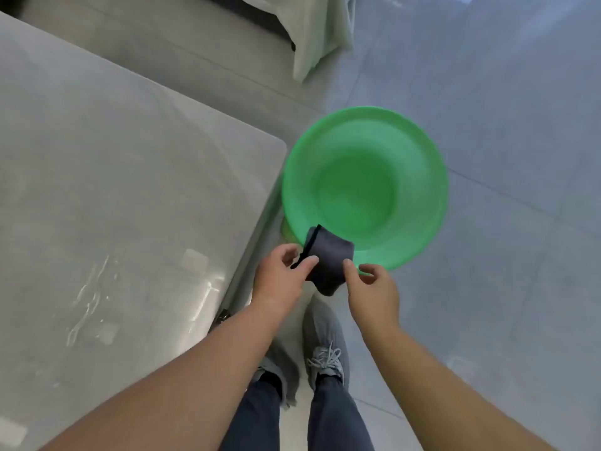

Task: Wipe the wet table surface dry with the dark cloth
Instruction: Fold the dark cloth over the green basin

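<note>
Both hands, left hand (282,275) and right hand (374,286), pinch the dark cloth (328,263) between them.

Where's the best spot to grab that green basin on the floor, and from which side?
Grip the green basin by its wide flared rim, from its right side. The table edge crowds its left, and the left hand and right hand hold the dark cloth above the near rim.

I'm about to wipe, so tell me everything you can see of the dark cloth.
The dark cloth is grey-blue fabric, folded into a small pad, with a darker hem along one edge. It is held in the air over the near rim of the green basin, off the table. The left hand pinches the hemmed side, the right hand the opposite side.
</note>
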Demonstrator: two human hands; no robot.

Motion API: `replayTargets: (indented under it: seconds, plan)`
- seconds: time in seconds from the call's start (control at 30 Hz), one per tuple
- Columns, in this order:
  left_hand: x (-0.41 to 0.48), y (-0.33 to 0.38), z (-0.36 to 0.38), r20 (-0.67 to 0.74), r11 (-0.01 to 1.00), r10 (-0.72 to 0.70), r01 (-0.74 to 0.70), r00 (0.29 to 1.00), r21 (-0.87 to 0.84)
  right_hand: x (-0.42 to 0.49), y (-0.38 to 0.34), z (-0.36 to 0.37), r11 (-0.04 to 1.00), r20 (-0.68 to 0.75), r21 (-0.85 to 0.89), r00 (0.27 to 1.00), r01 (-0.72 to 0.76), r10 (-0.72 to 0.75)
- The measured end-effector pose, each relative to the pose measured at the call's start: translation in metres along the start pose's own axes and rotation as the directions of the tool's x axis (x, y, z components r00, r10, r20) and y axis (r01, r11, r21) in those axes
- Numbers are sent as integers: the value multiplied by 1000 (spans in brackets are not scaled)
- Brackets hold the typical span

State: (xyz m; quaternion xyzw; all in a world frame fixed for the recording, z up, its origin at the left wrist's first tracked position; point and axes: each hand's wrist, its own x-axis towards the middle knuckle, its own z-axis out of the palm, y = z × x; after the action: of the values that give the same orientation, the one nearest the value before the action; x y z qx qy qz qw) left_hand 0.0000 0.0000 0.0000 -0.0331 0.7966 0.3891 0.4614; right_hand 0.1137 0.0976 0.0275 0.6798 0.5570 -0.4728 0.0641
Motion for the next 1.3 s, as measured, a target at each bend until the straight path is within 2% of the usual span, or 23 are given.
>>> replayTargets:
  seconds: [0.07,0.2,0.3,0.37,0.5,0.63,0.8,0.93,1.03,1.17,1.3]
  plan:
    - [10,-3,5,-46,1000,-5,4,999,-16,8,1,7,1000,-58,19,998,-13,14]
    - [18,-12,9,-56,998,-35,31,998,-55,12,6,19,996,-83,85,996,-18,25]
    - [20,-11,10,-1,998,-53,53,999,-34,14,5,24,995,-105,103,994,-13,24]
    - [18,-8,10,60,991,-85,90,995,-97,16,4,28,991,-113,125,992,-37,51]
    - [-2,14,4,156,963,-85,122,984,-241,6,-6,24,959,-95,277,992,-60,89]
    - [-37,49,-18,221,931,-4,85,975,-356,-22,-31,0,920,-65,391,997,0,27]
    - [-67,85,-72,171,879,125,-30,977,-476,-70,-92,-8,895,-10,423,988,143,-153]
    - [-79,98,-149,17,803,110,-78,994,-591,-117,-154,27,897,160,340,923,282,-350]
    - [-87,97,-196,-58,768,50,-75,997,-636,-132,-187,62,890,271,267,858,369,-437]
    - [-94,76,-275,-188,750,-5,-120,982,-650,-169,-227,135,879,457,154,756,451,-468]
    - [-84,49,-325,-274,792,-85,-101,958,-602,-190,-250,194,846,577,65,672,529,-465]
